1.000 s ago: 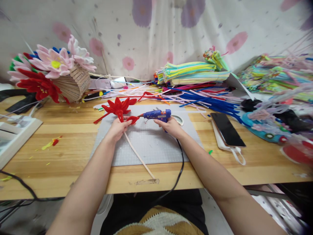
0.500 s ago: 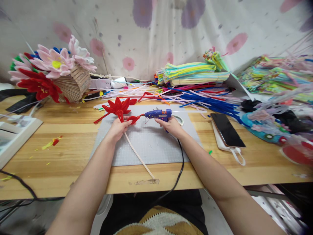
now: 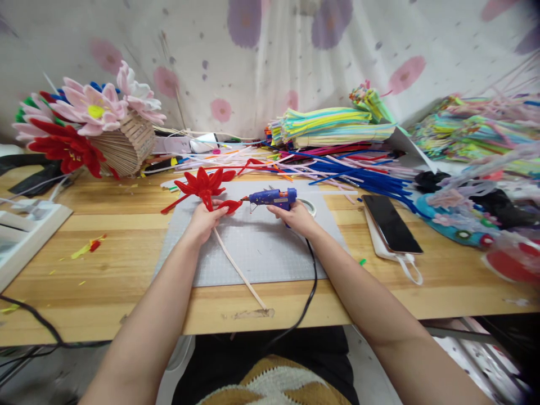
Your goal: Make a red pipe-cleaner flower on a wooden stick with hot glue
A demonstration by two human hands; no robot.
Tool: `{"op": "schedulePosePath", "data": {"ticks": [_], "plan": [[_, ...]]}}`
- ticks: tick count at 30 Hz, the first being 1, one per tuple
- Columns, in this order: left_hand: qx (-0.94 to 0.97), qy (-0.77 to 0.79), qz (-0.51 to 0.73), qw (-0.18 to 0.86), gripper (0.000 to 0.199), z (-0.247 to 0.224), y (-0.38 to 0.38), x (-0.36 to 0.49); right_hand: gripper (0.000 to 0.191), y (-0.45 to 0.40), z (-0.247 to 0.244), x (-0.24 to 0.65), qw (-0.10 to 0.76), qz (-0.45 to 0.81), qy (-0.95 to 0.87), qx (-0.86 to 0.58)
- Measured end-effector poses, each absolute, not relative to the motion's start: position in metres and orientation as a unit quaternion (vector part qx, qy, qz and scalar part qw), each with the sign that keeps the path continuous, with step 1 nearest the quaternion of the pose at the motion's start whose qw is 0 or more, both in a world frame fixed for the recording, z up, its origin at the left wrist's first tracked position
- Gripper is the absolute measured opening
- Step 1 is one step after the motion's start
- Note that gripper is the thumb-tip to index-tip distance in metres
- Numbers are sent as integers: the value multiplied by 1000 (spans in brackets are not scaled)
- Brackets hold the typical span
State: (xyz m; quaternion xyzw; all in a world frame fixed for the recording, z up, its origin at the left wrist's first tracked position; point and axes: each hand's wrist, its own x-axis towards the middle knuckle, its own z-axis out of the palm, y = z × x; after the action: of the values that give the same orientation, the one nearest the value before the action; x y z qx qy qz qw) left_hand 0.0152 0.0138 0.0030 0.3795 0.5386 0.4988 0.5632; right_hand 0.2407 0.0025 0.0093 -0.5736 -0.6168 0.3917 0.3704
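Left hand (image 3: 203, 221): thumb and fingers pinching red petal (image 3: 230, 206) and base of red flower (image 3: 205, 184), its points fanned out just beyond the fingertips. Pale stem (image 3: 239, 269) slants from beneath this hand toward the near edge of the table (image 3: 139, 292).

Right hand (image 3: 295, 216): wrapped round the grip of blue glue gun (image 3: 273, 197), nozzle aimed left at the petal's tip; contact or slight gap, cannot tell. Black cord (image 3: 313, 281) drops from below the hand. Tape roll (image 3: 311, 207) just beyond it, on grey mat (image 3: 261, 247) under both hands.

Right of right hand: phone (image 3: 392, 223) on white power bank (image 3: 378, 232). Beyond hands: loose blue stems (image 3: 371, 179). Far left of left hand: basket (image 3: 126, 147) with pink and red flowers.
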Motion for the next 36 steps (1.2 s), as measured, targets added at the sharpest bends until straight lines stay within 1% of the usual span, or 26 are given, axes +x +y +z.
{"op": "schedulePosePath", "data": {"ticks": [8,12,27,36], "plan": [[397,544,491,552,27,-1,15,13,40,4,7,241,365,379,-624,-578],[395,544,494,551,27,-2,15,13,42,4,7,242,363,391,-627,-567],[365,534,492,582,22,6,12,15,37,3,10,242,367,401,-627,-559],[369,525,492,589,19,6,12,14,39,2,11,241,364,401,-620,-569]]}}
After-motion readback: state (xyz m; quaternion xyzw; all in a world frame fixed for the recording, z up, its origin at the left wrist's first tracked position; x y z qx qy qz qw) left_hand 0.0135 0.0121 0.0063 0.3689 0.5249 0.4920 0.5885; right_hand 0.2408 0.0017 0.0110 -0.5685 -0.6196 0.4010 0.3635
